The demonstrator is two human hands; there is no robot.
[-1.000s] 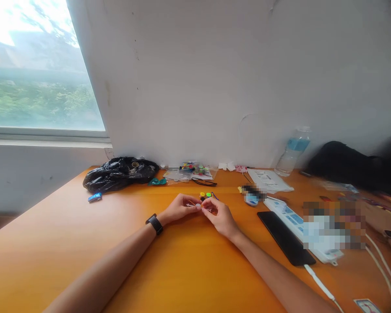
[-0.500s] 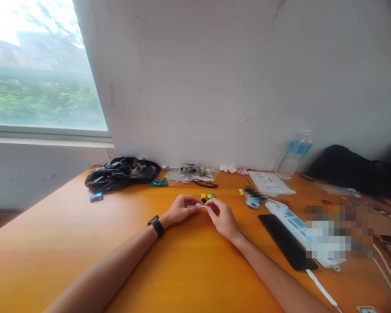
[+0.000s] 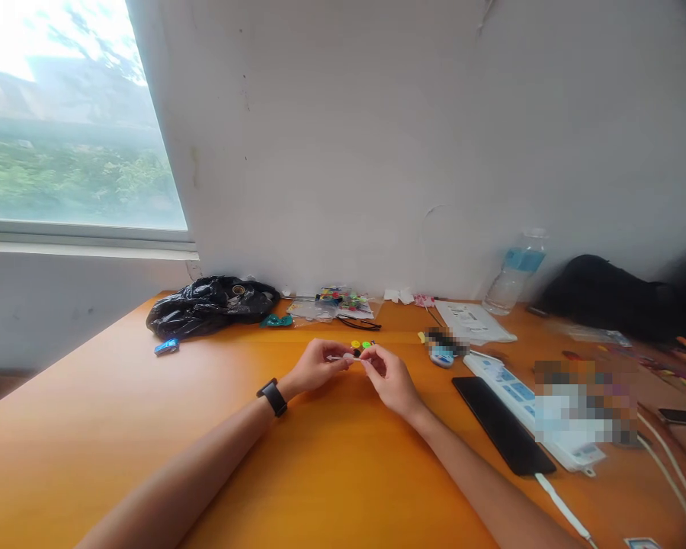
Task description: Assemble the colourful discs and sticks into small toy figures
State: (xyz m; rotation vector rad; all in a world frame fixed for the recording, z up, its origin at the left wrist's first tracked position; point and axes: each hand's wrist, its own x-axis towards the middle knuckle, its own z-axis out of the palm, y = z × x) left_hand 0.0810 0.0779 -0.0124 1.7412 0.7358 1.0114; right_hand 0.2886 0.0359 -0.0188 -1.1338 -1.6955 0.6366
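Note:
My left hand [image 3: 314,366], with a black watch on its wrist, and my right hand [image 3: 389,377] meet over the orange table [image 3: 91,427]. Both pinch a small white piece [image 3: 347,357] with a thin stick through it, held between the fingertips. Just beyond the fingers lie small yellow, green and black round pieces [image 3: 360,346] on the table. What exactly the white piece is I cannot make out.
A black plastic bag [image 3: 209,303] and a small blue item [image 3: 166,347] lie at the back left. Clear packets of coloured parts [image 3: 337,302] sit by the wall. A black phone [image 3: 503,424], white power strip [image 3: 526,404], water bottle [image 3: 514,271] and papers [image 3: 473,320] are at the right.
The hands have stayed together on the small white piece, with only slight finger shifts. The view has tilted a little.

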